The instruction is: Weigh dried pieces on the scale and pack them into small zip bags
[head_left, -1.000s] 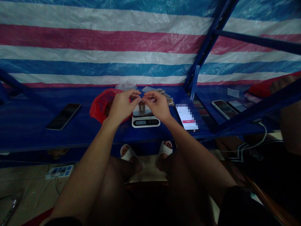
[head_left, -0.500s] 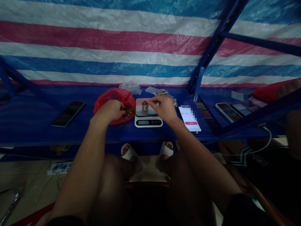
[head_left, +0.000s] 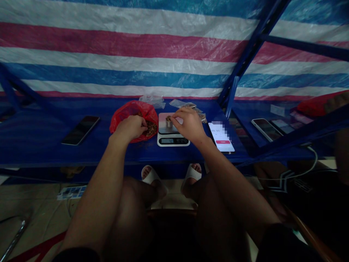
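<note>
A small metal cup point(head_left: 169, 124), heaped with small brown pieces, stands on the plate of a white digital kitchen scale point(head_left: 160, 143). My right hand point(head_left: 188, 123) is over the plate's right side, thumb and fingers pinched together at the cup's rim. Whatever lies between those fingertips is too small to make out. To the left, an opened red plastic bag point(head_left: 117, 115) holds many more of the brown pieces point(head_left: 151, 128). Inside its mouth, my left hand point(head_left: 131, 128) has its fingers curled together at the pieces; what they hold is hidden.
Clear plastic bags point(head_left: 152, 101) lie behind the scale, and bags of brown pieces point(head_left: 202, 116) sit at the right. A lit phone point(head_left: 222, 140) and a dark phone point(head_left: 81, 130) flank the work spot. Blue frame posts point(head_left: 231, 96) rise on the right, where another person sits.
My right hand has shifted slightly at the cup, its fingertips drawn closer together. My left hand stays in the red bag. The whole view has moved a little.
</note>
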`<control>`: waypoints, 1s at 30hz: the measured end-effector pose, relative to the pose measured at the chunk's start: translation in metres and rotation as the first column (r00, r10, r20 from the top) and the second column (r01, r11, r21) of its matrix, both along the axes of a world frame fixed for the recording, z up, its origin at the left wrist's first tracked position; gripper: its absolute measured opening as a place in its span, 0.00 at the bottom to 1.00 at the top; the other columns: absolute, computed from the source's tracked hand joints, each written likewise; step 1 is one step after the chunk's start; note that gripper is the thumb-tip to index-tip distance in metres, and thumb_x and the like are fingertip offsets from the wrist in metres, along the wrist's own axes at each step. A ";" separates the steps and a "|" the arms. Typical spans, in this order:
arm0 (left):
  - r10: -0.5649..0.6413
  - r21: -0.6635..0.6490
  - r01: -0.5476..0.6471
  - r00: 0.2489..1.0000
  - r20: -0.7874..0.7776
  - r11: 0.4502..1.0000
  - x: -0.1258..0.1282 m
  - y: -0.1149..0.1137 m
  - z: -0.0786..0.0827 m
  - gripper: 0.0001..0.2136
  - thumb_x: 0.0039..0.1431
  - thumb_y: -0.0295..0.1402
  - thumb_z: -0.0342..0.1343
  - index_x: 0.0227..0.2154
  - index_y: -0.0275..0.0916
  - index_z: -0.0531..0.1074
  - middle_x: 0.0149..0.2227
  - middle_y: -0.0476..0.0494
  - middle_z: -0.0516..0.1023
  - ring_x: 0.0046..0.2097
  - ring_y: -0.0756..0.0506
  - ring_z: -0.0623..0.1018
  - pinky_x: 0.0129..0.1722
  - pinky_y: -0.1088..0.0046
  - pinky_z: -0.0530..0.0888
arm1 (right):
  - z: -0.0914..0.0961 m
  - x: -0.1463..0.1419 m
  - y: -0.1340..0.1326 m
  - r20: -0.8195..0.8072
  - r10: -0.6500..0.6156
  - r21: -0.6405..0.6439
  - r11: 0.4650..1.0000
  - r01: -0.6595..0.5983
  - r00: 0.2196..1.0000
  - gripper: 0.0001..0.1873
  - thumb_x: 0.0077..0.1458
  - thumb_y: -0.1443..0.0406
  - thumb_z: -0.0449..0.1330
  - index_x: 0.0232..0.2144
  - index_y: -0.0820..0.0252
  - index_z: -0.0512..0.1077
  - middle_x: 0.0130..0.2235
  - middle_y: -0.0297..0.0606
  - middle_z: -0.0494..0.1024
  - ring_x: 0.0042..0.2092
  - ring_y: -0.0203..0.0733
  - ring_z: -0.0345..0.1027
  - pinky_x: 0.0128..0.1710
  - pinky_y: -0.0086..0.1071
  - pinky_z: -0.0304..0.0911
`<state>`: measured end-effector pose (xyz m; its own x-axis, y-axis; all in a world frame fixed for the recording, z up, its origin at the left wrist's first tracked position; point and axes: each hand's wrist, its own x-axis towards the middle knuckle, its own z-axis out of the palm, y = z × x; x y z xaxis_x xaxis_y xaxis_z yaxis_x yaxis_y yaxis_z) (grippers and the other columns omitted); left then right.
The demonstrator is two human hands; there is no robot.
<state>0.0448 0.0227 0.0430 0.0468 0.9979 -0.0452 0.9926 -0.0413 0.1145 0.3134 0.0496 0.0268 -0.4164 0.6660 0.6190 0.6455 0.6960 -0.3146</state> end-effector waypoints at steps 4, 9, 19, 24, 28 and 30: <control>0.015 -0.001 -0.015 1.000 0.016 1.000 0.003 -0.003 0.005 0.14 0.69 0.36 0.60 0.50 0.45 0.89 0.53 0.40 0.90 0.55 0.32 0.87 0.53 0.60 0.82 | -0.002 0.001 -0.001 -0.059 0.032 -0.007 0.999 -0.033 0.998 0.12 0.71 0.64 0.62 0.39 0.58 0.86 0.45 0.46 0.86 0.50 0.54 0.79 0.56 0.48 0.70; -0.078 0.023 0.077 0.996 0.034 0.997 0.010 -0.004 0.007 0.15 0.69 0.36 0.59 0.52 0.48 0.88 0.54 0.44 0.90 0.56 0.37 0.87 0.56 0.66 0.80 | 0.000 0.002 -0.002 -0.188 0.049 -0.041 0.997 -0.058 0.981 0.13 0.72 0.62 0.60 0.37 0.58 0.84 0.43 0.45 0.86 0.48 0.52 0.78 0.54 0.46 0.70; -0.123 0.015 0.122 0.991 0.051 0.992 0.020 0.004 0.002 0.15 0.66 0.34 0.60 0.50 0.47 0.89 0.50 0.40 0.91 0.51 0.35 0.88 0.52 0.63 0.81 | 0.005 0.001 -0.007 -0.338 0.037 -0.090 0.993 -0.071 0.940 0.22 0.74 0.52 0.60 0.28 0.53 0.78 0.35 0.39 0.84 0.41 0.48 0.77 0.50 0.43 0.70; -0.124 0.030 0.122 0.987 0.103 0.992 0.016 0.007 0.002 0.15 0.65 0.30 0.60 0.47 0.47 0.90 0.47 0.43 0.91 0.49 0.37 0.88 0.56 0.64 0.80 | 0.004 0.003 -0.007 -0.399 0.008 -0.094 0.994 -0.050 0.917 0.27 0.74 0.48 0.57 0.25 0.53 0.76 0.29 0.38 0.80 0.36 0.46 0.74 0.42 0.42 0.68; -0.134 0.066 0.125 0.980 0.147 0.990 0.010 0.006 0.005 0.13 0.64 0.29 0.61 0.44 0.45 0.91 0.47 0.41 0.91 0.50 0.37 0.89 0.58 0.64 0.79 | 0.002 0.005 -0.006 -0.421 -0.004 -0.107 0.993 -0.045 0.907 0.28 0.73 0.47 0.57 0.23 0.52 0.74 0.27 0.37 0.78 0.34 0.44 0.73 0.40 0.41 0.66; -0.127 0.090 0.114 0.979 0.157 0.989 0.007 0.005 0.006 0.13 0.64 0.28 0.61 0.43 0.43 0.91 0.46 0.40 0.91 0.49 0.36 0.89 0.56 0.63 0.80 | 0.001 0.005 -0.005 -0.431 -0.006 -0.100 0.994 -0.041 0.902 0.29 0.73 0.47 0.57 0.22 0.52 0.73 0.26 0.36 0.76 0.33 0.44 0.72 0.39 0.41 0.65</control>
